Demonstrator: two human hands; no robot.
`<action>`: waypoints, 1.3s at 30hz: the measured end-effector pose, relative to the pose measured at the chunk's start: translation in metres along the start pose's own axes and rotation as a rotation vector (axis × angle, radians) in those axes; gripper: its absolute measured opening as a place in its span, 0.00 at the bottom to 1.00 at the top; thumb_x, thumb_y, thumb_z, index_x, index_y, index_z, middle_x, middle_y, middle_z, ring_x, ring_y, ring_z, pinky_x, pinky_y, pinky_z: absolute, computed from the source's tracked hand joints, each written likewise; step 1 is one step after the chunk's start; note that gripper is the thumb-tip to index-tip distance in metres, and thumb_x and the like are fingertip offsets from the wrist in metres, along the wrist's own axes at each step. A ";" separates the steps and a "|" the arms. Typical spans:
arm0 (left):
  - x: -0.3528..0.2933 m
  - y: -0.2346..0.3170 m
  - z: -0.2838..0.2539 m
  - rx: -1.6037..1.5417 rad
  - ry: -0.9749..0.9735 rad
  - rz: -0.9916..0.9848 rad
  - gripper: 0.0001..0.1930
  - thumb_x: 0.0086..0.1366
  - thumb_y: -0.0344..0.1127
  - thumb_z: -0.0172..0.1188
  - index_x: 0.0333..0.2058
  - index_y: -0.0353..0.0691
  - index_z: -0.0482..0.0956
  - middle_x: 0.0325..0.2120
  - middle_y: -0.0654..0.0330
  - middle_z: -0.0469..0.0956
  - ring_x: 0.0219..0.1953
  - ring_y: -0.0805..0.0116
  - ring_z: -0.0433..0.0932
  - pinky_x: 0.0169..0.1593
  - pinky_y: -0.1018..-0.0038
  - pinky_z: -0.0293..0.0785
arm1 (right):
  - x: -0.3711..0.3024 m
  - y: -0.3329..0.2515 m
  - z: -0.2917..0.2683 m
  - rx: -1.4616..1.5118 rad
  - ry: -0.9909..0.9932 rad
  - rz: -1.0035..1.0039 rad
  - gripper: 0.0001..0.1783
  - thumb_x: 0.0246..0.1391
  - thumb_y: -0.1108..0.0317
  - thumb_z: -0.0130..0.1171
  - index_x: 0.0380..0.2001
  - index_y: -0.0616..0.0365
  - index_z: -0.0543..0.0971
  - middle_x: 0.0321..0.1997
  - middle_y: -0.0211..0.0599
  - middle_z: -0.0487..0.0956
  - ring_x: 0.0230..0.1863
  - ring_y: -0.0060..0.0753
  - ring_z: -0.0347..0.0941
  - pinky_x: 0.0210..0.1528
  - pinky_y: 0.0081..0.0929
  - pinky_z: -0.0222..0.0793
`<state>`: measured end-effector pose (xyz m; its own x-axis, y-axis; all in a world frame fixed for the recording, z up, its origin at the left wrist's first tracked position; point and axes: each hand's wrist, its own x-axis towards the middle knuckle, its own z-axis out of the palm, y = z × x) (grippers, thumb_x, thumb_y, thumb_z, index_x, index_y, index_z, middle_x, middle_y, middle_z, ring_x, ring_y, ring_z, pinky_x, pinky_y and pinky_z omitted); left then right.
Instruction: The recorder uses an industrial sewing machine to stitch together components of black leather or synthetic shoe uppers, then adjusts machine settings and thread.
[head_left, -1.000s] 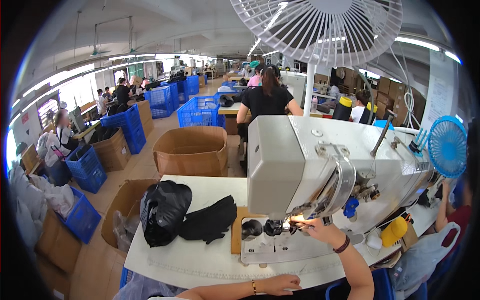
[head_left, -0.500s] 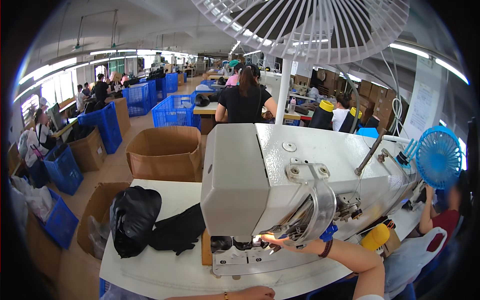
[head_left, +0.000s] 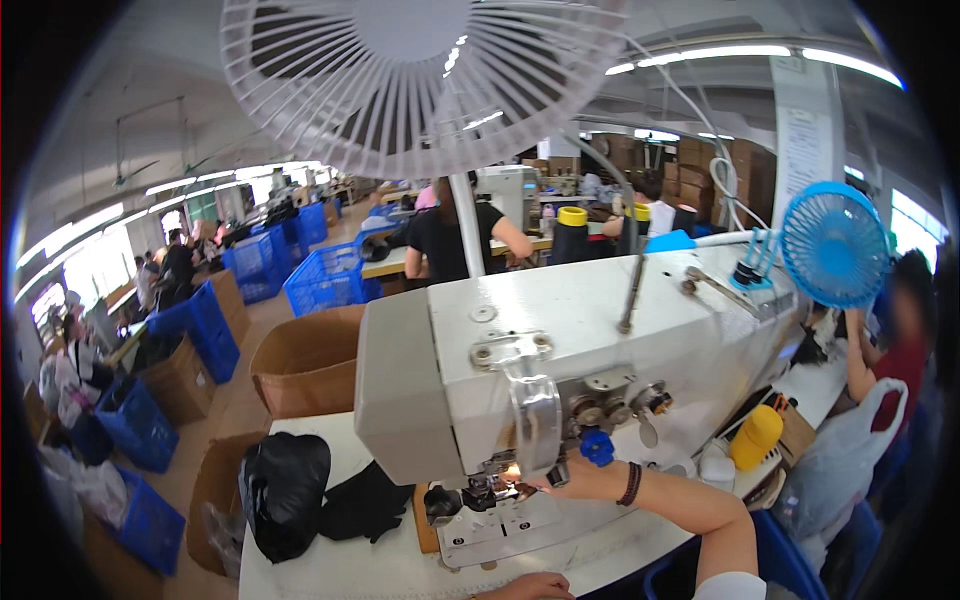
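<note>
A large white sewing machine [head_left: 580, 330] stands on the white table. My right hand [head_left: 572, 478] reaches in under its arm, close beside the lit needle area [head_left: 512, 472]. The clear curved guard [head_left: 535, 415] and a blue knob [head_left: 597, 448] partly cover that hand, and its fingertips are hidden. My left hand [head_left: 540, 585] lies low at the table's near edge, cut off by the picture's lower rim; nothing shows in it. Left of the machine, a black glove-like fabric piece [head_left: 368, 503] lies beside a black bundle [head_left: 284, 495].
A white fan [head_left: 420, 80] hangs close overhead, and a small blue fan [head_left: 838, 243] is fixed at the machine's right. Cardboard boxes [head_left: 305, 360] stand beyond the table's left side. A yellow thread cone [head_left: 757, 437] and a co-worker's arm [head_left: 858, 360] are at right.
The view has turned to the right and up, so the machine sits further left and lower. My right hand stays by the needle; my left hand remains at the near edge.
</note>
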<state>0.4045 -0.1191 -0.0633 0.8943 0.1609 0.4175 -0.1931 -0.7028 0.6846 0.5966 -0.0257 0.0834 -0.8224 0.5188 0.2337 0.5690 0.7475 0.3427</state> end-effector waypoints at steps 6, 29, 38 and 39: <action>0.001 0.005 -0.007 -0.443 -0.157 -0.135 0.14 0.58 0.37 0.53 0.39 0.34 0.72 0.34 0.56 0.74 0.33 0.67 0.71 0.37 0.73 0.67 | 0.004 -0.008 -0.010 -0.185 0.227 -0.149 0.14 0.48 0.68 0.51 0.41 0.55 0.72 0.30 0.36 0.74 0.27 0.33 0.70 0.27 0.30 0.66; 0.057 0.058 -0.034 -1.095 0.540 -0.616 0.19 0.69 0.41 0.40 0.49 0.33 0.67 0.36 0.62 0.70 0.35 0.75 0.65 0.40 0.77 0.61 | -0.078 -0.147 -0.015 0.992 0.680 0.905 0.11 0.47 0.71 0.58 0.36 0.61 0.75 0.40 0.40 0.74 0.38 0.40 0.73 0.40 0.27 0.68; 0.061 0.078 -0.050 -0.519 0.343 -0.717 0.26 0.70 0.49 0.34 0.25 0.34 0.73 0.16 0.69 0.62 0.19 0.82 0.54 0.24 0.83 0.52 | -0.083 -0.078 -0.103 0.549 1.061 0.887 0.17 0.43 0.78 0.61 0.40 0.60 0.75 0.36 0.42 0.75 0.31 0.35 0.72 0.30 0.23 0.68; 0.063 0.078 -0.051 -0.567 0.332 -0.702 0.26 0.70 0.49 0.33 0.25 0.35 0.72 0.16 0.68 0.63 0.19 0.81 0.55 0.24 0.83 0.53 | -0.080 -0.063 -0.113 0.392 1.116 0.843 0.19 0.41 0.79 0.63 0.40 0.59 0.75 0.35 0.41 0.75 0.30 0.34 0.72 0.27 0.22 0.68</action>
<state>0.4253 -0.1287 0.0470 0.7373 0.6667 -0.1091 0.0985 0.0536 0.9937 0.6263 -0.1610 0.1465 0.2806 0.4028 0.8712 0.6889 0.5475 -0.4751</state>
